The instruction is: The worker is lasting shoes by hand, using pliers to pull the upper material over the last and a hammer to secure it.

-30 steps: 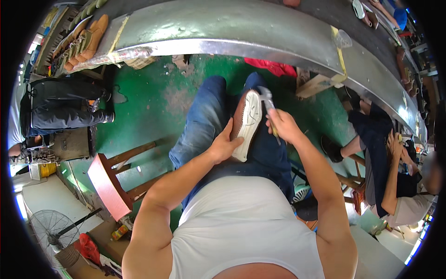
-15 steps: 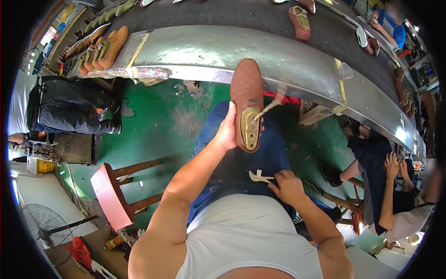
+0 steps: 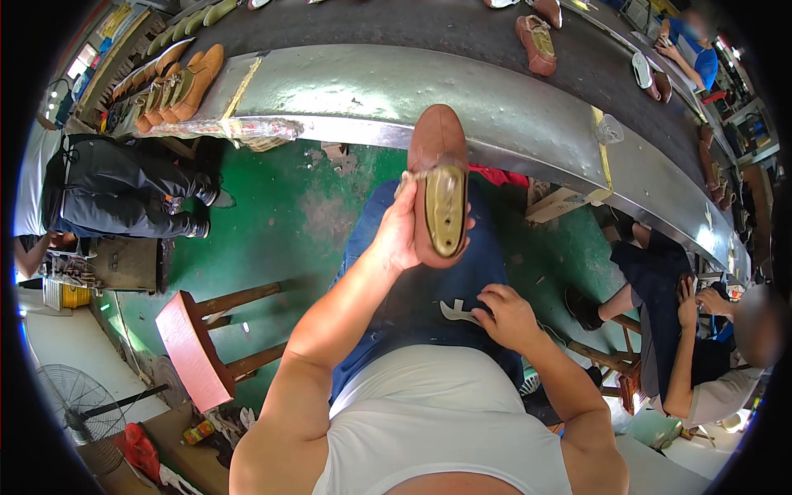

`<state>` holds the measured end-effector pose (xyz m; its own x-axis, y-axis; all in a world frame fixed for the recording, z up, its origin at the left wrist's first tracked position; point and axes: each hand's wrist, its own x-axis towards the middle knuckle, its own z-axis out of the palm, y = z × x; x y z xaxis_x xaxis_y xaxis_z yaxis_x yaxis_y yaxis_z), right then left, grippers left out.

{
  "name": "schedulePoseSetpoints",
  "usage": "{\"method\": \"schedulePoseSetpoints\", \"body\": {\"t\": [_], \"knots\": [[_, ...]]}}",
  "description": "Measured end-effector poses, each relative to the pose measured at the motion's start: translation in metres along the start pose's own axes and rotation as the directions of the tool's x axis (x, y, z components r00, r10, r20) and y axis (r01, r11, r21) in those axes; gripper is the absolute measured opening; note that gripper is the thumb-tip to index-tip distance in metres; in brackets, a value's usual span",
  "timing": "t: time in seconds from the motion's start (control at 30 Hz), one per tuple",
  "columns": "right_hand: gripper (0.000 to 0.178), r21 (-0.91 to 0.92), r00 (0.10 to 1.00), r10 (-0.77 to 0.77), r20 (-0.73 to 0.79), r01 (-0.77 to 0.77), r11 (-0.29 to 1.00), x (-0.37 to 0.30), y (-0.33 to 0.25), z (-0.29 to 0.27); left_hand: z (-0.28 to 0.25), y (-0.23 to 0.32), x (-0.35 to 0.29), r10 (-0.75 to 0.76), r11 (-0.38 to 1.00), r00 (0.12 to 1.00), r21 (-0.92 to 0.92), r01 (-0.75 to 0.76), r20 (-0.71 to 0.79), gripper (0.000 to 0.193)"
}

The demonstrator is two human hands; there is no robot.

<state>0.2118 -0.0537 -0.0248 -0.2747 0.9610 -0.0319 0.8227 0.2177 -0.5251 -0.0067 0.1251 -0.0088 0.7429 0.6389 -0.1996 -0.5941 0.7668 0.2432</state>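
Note:
My left hand (image 3: 400, 227) is wrapped round a brown shoe (image 3: 438, 136), held up over my lap with its toe pointing away. An olive-yellow shoe last (image 3: 446, 206) fills the shoe's opening, two dark holes showing at its heel end. A tan cord (image 3: 410, 176) lies bunched across the front of the opening, next to my thumb. Lower right, over my thigh, my right hand (image 3: 510, 320) has its fingers curled at the end of a pale tool with a hooked head (image 3: 456, 311). The hand hides the rest of that tool.
A metal-edged bench (image 3: 355, 87) curves ahead, with a dark belt carrying shoes, including a brown shoe (image 3: 536, 45). Tan shoes (image 3: 194, 82) stand at its left. A stool (image 3: 194, 351) is left of me, a fan (image 3: 78, 400) behind it. People sit or stand on both sides.
The tan cord, stretched out to the right of the shoe before, now lies bunched over the opening. My left hand keeps its hold; my right hand has shifted slightly and its fingers have lifted.

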Motion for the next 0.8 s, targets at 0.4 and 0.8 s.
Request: {"method": "schedulePoseSetpoints", "body": {"t": [0.4, 0.8], "knots": [[0.011, 0.080, 0.877, -0.232, -0.421, 0.290, 0.954, 0.062, -0.028, -0.076, 0.056, 0.008, 0.007, 0.115, 0.993, 0.993, 0.018, -0.116, 0.035, 0.070], [0.067, 0.234, 0.850, -0.193, -0.490, 0.342, 0.910, 0.105, -0.039, -0.076, 0.045, -0.001, 0.011, 0.141, 0.988, 0.989, -0.061, -0.144, -0.053, 0.070]]}}
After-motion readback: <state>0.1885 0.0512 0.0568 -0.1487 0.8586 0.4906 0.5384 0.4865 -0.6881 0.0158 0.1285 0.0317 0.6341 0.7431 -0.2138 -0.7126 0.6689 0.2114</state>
